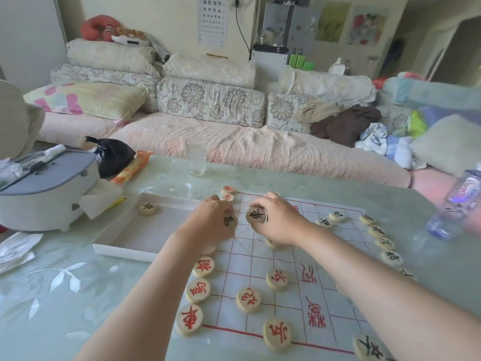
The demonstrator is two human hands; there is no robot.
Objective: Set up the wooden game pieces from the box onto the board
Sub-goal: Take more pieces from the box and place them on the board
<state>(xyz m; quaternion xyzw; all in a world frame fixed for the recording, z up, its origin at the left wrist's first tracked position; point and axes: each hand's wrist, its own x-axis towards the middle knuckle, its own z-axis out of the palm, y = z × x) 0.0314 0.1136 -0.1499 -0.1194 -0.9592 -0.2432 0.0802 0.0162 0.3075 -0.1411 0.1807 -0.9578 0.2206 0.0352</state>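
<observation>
A white board with red grid lines (250,259) lies on the table. Round wooden pieces with red characters (197,290) line its near-left edge, and black-character pieces (385,242) line its far-right edge. My left hand (210,221) holds a black-marked piece (229,220) at the board's far-left edge. My right hand (278,220) pinches another black-marked piece (256,215) above the board. A shallow white box (122,250) lies left of the board with one piece (147,208) inside.
A grey-lidded white appliance (44,188) stands at the table's left, with a black bag (112,157) behind it. An empty glass (196,156) stands at the far edge. A plastic water bottle (458,201) stands at the right. A sofa with cushions lies beyond the table.
</observation>
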